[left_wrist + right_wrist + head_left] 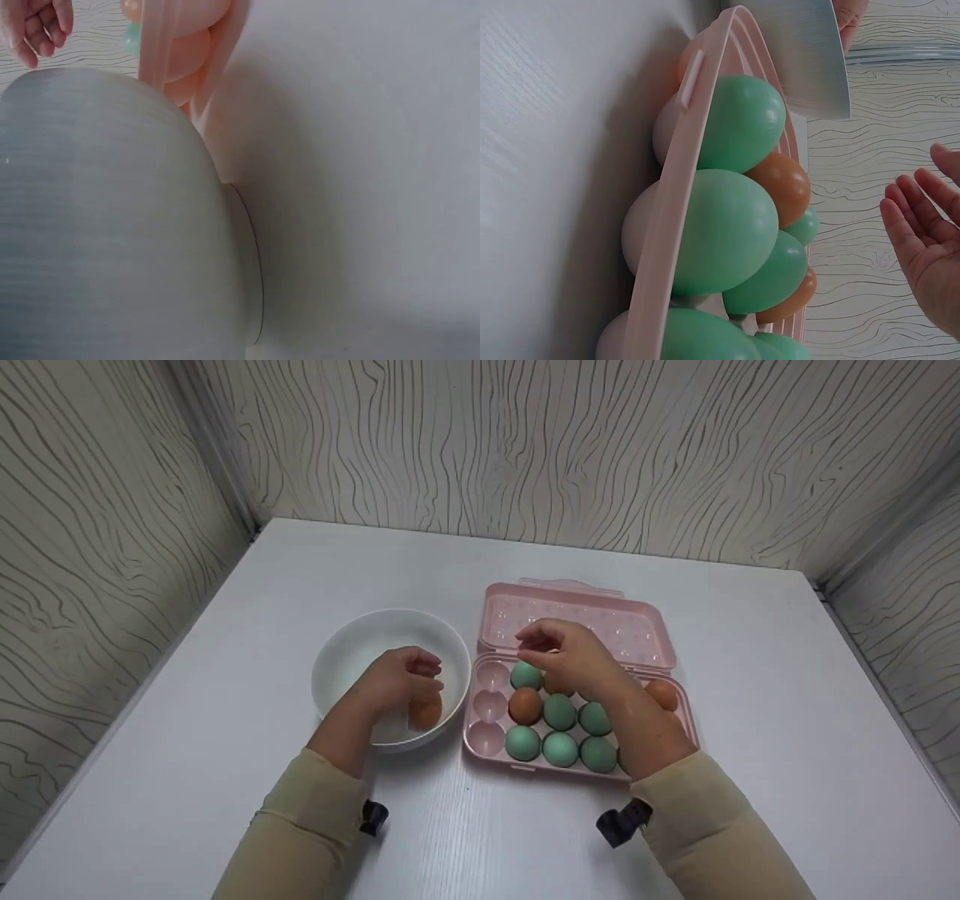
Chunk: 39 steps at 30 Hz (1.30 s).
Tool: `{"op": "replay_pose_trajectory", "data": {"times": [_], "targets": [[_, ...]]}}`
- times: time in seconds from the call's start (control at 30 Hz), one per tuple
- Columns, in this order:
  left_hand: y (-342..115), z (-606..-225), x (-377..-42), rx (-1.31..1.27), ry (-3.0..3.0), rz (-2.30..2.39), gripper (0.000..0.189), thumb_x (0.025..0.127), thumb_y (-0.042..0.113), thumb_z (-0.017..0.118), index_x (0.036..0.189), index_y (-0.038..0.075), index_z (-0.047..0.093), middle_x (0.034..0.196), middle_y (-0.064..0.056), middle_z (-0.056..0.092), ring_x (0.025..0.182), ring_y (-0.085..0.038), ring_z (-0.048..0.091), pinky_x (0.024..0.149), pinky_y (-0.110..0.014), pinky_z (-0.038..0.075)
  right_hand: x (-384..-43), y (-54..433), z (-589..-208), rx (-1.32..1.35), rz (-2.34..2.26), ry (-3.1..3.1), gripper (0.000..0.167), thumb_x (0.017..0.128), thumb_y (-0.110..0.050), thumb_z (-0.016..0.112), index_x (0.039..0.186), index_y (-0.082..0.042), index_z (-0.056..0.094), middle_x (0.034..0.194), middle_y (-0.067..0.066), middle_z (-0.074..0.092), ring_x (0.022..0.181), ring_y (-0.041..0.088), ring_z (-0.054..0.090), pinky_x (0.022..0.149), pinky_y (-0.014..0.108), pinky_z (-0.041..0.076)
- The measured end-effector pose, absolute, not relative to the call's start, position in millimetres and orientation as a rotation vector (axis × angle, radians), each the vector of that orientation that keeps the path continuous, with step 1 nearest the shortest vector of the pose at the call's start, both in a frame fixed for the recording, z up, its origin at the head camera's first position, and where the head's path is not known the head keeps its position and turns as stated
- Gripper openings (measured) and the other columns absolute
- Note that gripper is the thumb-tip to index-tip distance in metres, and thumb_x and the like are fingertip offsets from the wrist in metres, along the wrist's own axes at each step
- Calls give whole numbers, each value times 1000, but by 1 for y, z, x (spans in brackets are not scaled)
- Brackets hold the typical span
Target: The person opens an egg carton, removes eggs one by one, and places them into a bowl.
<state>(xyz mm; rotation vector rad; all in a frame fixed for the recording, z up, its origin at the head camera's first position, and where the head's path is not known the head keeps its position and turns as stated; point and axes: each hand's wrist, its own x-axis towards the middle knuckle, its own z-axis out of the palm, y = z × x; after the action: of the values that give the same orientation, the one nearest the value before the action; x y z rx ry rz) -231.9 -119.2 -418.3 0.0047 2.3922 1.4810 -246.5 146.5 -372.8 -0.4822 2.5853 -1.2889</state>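
Note:
My left hand [397, 681] reaches over the white bowl [337, 660], its fingers loosely bent with a gap before the thumb. Just under it in the bowl lies a brown egg [425, 714], partly covered by that hand. In the right wrist view, a bit of the left hand [847, 16] shows past the bowl's rim. Above the pink egg carton [517, 766], my right hand [574, 654] hovers with relaxed fingers and nothing in them. Green eggs [560, 749] and brown eggs [525, 706] sit in the carton; the right forearm hides some.
The carton's left column shows three bare cups, including a front cup [486, 738]. Its lid [630, 630] lies folded back behind it. Bowl and carton stand close together on a white table [187, 765]. Wood-patterned panels [525, 450] rise behind and at both sides.

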Motion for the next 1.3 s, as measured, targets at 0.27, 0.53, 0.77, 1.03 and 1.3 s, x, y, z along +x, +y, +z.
{"op": "replay_pose_trajectory", "data": {"times": [0.27, 0.53, 0.77, 1.03, 1.3], "targets": [[-122, -415, -234, -9, 2354, 1546, 36, 80, 16, 69, 114, 11, 59, 112, -6, 61, 102, -17, 57, 90, -32, 45, -246, 151, -373, -494, -1318, 2581, 25, 85, -22, 65, 108, -14, 62, 99, 2, 63, 95, 17, 56, 86, 34, 45], [-120, -405, -235, 59, 2328, 1648, 37, 81, 14, 68, 116, 13, 58, 115, -5, 60, 106, -16, 55, 92, -34, 44, -243, 160, -372, -481, -1307, 2593, 25, 83, -24, 67, 107, -18, 63, 101, 1, 63, 95, 16, 57, 85, 33, 47], [-112, -394, -232, 84, 2301, 1722, 36, 82, 13, 68, 117, 15, 58, 115, -2, 59, 105, -14, 57, 95, -34, 42, -238, 168, -371, -519, -1343, 2589, 28, 82, -24, 68, 108, -14, 63, 102, 5, 63, 95, 17, 58, 83, 33, 49], [-99, -388, -227, 146, 2311, 1738, 32, 82, 15, 69, 112, 19, 60, 113, -2, 60, 101, -10, 58, 94, -31, 44, -230, 180, -375, -507, -1396, 2552, 31, 82, -25, 69, 110, -14, 62, 103, 8, 62, 94, 18, 58, 82, 30, 50], [-87, -383, -220, 189, 2284, 1764, 32, 80, 15, 70, 110, 20, 61, 108, -1, 61, 99, -11, 59, 90, -28, 46, -216, 184, -387, -501, -1387, 2511, 32, 82, -22, 69, 111, -11, 62, 100, 3, 64, 94, 18, 59, 81, 27, 51]]}}
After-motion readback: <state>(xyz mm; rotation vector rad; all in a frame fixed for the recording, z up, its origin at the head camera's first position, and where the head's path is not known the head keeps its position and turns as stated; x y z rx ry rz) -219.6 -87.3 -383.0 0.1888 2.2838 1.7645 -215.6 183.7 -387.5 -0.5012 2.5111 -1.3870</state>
